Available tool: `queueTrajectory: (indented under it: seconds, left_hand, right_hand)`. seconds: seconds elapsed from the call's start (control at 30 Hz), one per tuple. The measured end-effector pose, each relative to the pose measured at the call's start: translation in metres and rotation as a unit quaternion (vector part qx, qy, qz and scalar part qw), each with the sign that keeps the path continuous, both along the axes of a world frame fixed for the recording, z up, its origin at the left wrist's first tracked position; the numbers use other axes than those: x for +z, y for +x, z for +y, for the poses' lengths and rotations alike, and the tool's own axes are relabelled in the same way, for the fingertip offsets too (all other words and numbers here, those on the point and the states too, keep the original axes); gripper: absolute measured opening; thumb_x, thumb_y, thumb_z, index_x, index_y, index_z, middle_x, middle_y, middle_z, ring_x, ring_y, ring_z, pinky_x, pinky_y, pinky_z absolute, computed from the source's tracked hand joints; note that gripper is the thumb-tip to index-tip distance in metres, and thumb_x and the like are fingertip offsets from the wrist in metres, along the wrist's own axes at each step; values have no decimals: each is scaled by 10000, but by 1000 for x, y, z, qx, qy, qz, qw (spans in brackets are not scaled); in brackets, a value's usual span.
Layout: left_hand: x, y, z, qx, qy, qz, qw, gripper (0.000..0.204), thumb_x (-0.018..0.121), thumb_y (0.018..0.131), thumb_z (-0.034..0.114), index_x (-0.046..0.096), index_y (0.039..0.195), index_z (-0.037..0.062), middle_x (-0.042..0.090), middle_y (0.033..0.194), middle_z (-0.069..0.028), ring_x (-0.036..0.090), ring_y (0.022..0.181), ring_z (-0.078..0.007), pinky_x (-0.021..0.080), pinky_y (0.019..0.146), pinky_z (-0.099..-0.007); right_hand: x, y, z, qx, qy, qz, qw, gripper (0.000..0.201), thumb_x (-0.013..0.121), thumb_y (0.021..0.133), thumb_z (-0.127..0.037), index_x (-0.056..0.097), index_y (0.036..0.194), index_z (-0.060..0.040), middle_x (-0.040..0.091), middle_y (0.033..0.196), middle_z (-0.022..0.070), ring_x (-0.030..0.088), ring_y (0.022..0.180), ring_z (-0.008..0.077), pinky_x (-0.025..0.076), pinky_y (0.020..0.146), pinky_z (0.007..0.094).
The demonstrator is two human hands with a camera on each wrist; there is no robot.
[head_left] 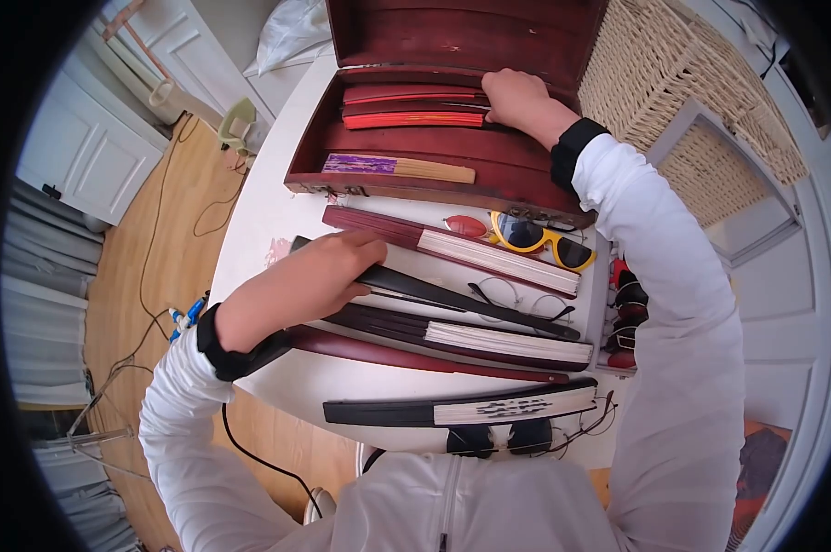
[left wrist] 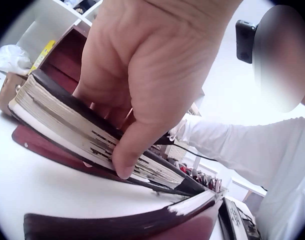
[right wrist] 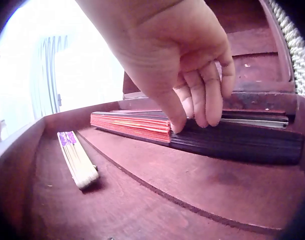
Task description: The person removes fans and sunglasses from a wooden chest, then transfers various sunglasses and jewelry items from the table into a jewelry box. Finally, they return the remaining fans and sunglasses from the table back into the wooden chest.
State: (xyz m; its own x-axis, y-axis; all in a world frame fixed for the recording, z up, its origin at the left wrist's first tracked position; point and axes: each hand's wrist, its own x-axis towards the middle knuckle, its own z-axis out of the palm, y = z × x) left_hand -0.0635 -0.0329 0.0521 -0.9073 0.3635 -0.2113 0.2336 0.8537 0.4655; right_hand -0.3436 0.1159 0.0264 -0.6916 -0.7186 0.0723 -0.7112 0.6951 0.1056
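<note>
My left hand grips a black folding fan over the white table, thumb along its pleated edge and fingers on the far side in the left wrist view. Inside a dark red wooden box, my right hand pinches the top of a folding fan with a red leaf and dark ribs. Another red folding fan lies just behind that one. Nearer the box's front wall is a small purple folding fan with pale wooden ribs.
On the table lie several more folding fans, including a maroon one and a black one. Yellow sunglasses and thin-framed glasses are among them. A wicker basket stands right of the box's raised lid.
</note>
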Motion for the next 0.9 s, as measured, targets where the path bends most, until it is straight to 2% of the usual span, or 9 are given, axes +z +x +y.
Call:
queueTrajectory:
  seconds: [0.3,0.37,0.5,0.6,0.67,0.73,0.8,0.87,0.9]
  left_hand:
    - [44,13,-19,62,-8,166,984,298,666,692,-49,501,936,-3,522,847,-128,533,769,-314,423,664,-368]
    - [52,14,-22,85,-16,154,984,304,659,697,-39,503,956,-6,531,891,-139,531,819,-344,423,692,-394]
    - [56,18,-33,119,-23,189,974,301,648,697,-51,502,957,-11,544,943,-143,530,855,-367,425,719,-398]
    - [66,30,-41,159,-46,226,960,306,644,678,-75,500,942,-18,527,900,-143,530,829,-347,430,721,-362]
    - [73,45,-48,169,-28,243,955,321,650,661,-79,491,936,-29,514,867,-135,524,807,-328,428,723,-331]
    - [77,59,-53,181,-26,243,953,318,657,644,-81,491,911,-36,511,844,-127,524,783,-303,425,711,-309]
    - [83,72,-53,189,-38,208,959,298,660,636,-83,504,886,-35,523,840,-123,537,775,-285,427,698,-309]
    - [81,80,-52,198,-32,211,957,293,661,625,-90,516,873,-31,532,849,-118,544,772,-275,430,688,-309]
    - [80,83,-51,207,-26,200,957,302,662,618,-93,521,877,-30,534,850,-117,547,773,-274,432,688,-310]
  right_hand:
    - [14,4,4,-36,18,-83,996,343,711,725,-197,639,1022,-41,651,1000,174,629,952,332,514,795,429]
    - [16,5,6,-6,-46,-101,994,247,703,767,-242,617,705,-18,649,673,119,647,648,252,502,642,379]
    - [29,26,6,76,-115,-51,989,232,669,797,-222,617,699,-17,642,662,107,635,591,211,502,606,362]
    - [52,62,16,128,-122,-207,962,188,637,812,-177,630,730,-8,634,660,105,631,596,174,501,567,325]
    - [52,81,24,128,-76,-456,877,164,619,814,-147,637,751,3,631,660,109,627,597,155,500,553,292]
    - [46,101,27,137,43,-483,864,150,612,806,-117,636,765,26,630,663,119,627,600,145,502,549,270]
    - [34,126,26,140,104,-384,907,154,625,781,-113,633,758,39,634,683,159,639,622,202,518,582,306]
    - [10,145,27,213,81,-248,942,174,674,718,-124,619,770,32,640,788,206,645,772,349,523,680,406]
    - [1,151,26,218,70,-218,949,174,680,707,-116,623,783,30,638,801,213,646,785,348,524,683,411]
